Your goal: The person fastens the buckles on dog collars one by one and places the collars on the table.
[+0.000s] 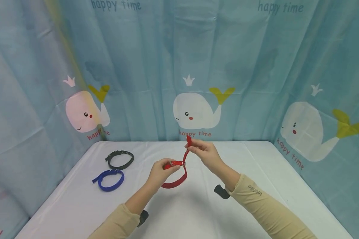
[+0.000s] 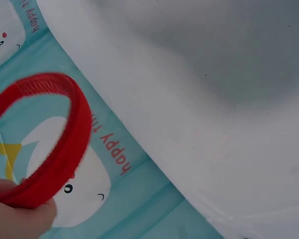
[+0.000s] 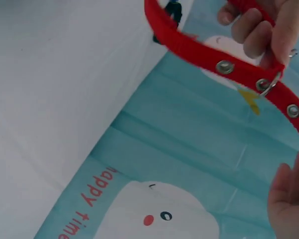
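Note:
A red collar [image 1: 176, 183] is held up above the table, bent into a loop. My left hand [image 1: 161, 172] pinches it beside the buckle. My right hand [image 1: 208, 155] pinches the collar's free end, which rises above the loop. In the right wrist view, metal eyelets [image 3: 225, 66] line the red strap, and a metal ring [image 3: 272, 84] sits around it near the left thumb. The left wrist view shows the loop of the red collar [image 2: 82, 132] with the left fingers [image 2: 27, 221] at its lower end. The buckle is partly hidden by the left hand.
A black collar [image 1: 131, 161] and a blue collar [image 1: 122, 181] lie looped at the table's left side. Both rest on the white table [image 1: 242, 219]. A blue curtain [image 1: 155, 66] printed with whales stands around the back and sides.

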The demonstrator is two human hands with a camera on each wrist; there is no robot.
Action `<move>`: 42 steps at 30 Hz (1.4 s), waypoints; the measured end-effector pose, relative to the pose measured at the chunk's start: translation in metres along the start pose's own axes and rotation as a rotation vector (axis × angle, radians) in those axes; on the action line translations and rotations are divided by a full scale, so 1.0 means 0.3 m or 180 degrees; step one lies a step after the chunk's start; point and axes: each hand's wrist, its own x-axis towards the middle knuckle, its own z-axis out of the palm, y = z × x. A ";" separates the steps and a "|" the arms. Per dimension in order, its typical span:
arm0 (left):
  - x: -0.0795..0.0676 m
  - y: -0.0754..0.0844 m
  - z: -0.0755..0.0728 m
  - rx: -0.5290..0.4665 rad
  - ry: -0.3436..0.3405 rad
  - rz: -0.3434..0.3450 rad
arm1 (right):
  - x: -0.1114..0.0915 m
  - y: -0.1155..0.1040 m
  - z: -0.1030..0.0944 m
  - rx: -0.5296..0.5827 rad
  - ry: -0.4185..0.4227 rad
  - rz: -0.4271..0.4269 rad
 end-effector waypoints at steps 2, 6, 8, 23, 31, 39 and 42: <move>0.000 0.004 -0.004 -0.0054 0.0031 0.0000 | 0.001 0.000 -0.007 0.0005 0.0074 -0.0033; -0.001 0.018 -0.015 -0.0164 0.0112 0.0028 | 0.001 -0.001 -0.023 -0.0324 0.0206 -0.0206; -0.001 0.025 -0.023 -0.0179 0.0159 0.0024 | 0.001 -0.001 -0.032 -0.0791 0.0112 -0.0556; 0.007 0.047 -0.044 0.0002 0.0032 0.0333 | 0.003 0.003 -0.024 -0.2965 -0.0687 -0.2565; 0.003 0.034 -0.045 0.0093 -0.0206 0.0763 | -0.005 0.030 -0.001 -0.2103 -0.0871 -0.2318; 0.001 0.021 -0.054 -0.0076 -0.0147 0.0721 | -0.009 0.038 0.018 -0.1789 -0.0848 -0.2081; -0.003 0.018 -0.053 -0.0088 -0.0132 0.0741 | -0.011 0.033 0.023 -0.1816 -0.0859 -0.2014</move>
